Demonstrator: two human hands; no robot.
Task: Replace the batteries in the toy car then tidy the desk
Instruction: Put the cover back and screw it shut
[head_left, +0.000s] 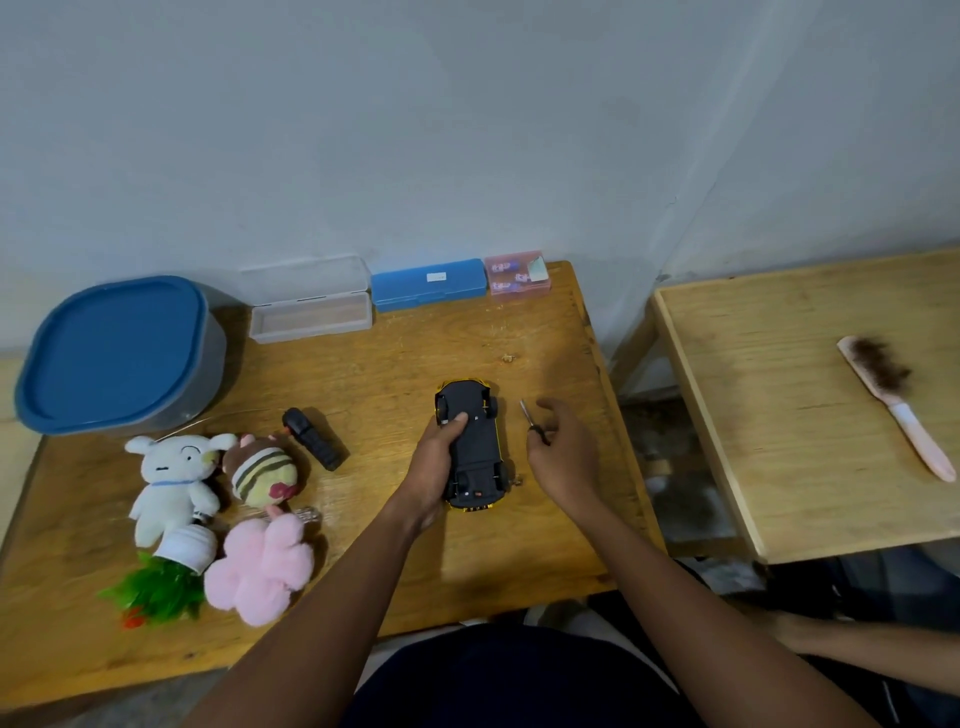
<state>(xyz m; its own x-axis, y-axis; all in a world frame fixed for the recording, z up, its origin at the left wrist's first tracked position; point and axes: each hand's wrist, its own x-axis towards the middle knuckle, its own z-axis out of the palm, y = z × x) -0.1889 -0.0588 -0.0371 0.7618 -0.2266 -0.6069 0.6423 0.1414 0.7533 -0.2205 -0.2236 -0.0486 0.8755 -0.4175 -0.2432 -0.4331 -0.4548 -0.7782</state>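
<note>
Toy car, belly-up, sits in the curled grip of the left hand; at its 3 o'clock the right hand pinches a small screwdriver, whose tip could slip.

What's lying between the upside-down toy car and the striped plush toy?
In the head view, a black ribbed gadget, perhaps a remote, lies on the desk between them.

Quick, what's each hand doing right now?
Left hand: grips the upside-down toy car.
Right hand: pinches a small screwdriver.
</note>
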